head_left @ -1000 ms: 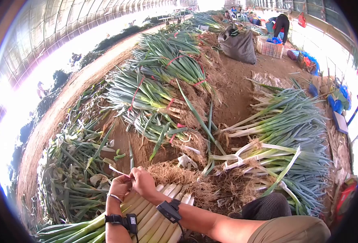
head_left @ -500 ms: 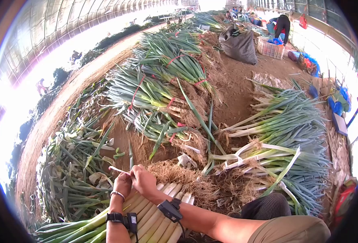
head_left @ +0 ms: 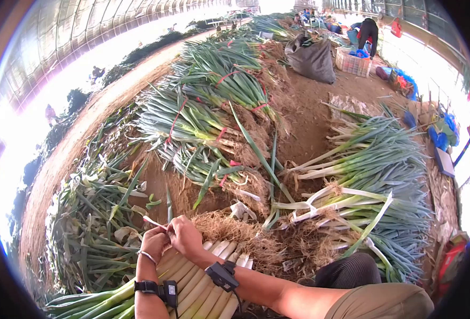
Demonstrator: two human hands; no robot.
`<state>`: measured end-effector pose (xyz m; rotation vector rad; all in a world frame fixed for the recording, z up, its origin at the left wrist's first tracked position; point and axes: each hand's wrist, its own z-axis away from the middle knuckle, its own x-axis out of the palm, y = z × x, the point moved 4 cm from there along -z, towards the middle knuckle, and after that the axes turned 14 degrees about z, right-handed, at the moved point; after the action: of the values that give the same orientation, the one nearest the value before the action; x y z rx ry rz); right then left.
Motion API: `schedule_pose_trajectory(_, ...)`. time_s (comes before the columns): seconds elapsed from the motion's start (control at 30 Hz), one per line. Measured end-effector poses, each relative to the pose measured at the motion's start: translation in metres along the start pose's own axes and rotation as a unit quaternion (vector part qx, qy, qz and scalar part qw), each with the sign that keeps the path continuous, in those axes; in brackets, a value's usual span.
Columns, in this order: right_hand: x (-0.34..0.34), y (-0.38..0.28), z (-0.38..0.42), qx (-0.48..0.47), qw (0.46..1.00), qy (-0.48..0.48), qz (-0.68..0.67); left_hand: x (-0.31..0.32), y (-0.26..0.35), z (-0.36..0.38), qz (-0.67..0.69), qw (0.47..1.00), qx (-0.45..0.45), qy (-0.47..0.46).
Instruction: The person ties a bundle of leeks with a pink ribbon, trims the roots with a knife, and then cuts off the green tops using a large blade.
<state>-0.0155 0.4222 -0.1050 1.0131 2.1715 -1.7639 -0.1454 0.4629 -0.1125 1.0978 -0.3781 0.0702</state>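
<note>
My right hand (head_left: 187, 237) is closed in a pinch on a thin pale pink tie strip (head_left: 153, 221), whose free end sticks out to the left. Pressed close beside it, my left hand (head_left: 155, 243) is also closed, its fingertips at the strip and partly hidden. Below both hands lies a bundle of green onions (head_left: 211, 282), with white stalks side by side, roots (head_left: 229, 226) pointing away and green leaves at the lower left. Whether the strip goes around the bundle is hidden.
Loose green onions (head_left: 378, 159) lie on the right. Bundles tied with red strips (head_left: 213, 80) are piled ahead. Trimmed leaves (head_left: 91, 228) heap up on the left. Farther back stand a dark sack (head_left: 312, 61), a plastic crate (head_left: 354, 63) and a bending person (head_left: 369, 34).
My left hand has shifted slightly left and down against the right hand, still at the strip. The view has moved a little; the onions lie as before.
</note>
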Motion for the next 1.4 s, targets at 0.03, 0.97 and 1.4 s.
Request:
schedule_pose_trajectory(0.03, -0.001, 0.0, -0.001, -0.009, 1.0, 0.018, 0.0, 0.001, 0.003, 0.003, -0.001, 1.0, 0.0, -0.002)
schedule_pose_trajectory(0.97, 0.016, -0.008, -0.003, 0.079, 0.874, -0.149, -0.456, -0.049, -0.02, -0.027, 0.106, 0.987, 0.046, 0.116)
schedule_pose_trajectory(1.4, 0.011, 0.007, 0.001, 0.144, 0.911, -0.177, -0.344, -0.029, -0.012, -0.02, -0.258, 0.941, 0.094, 0.199)
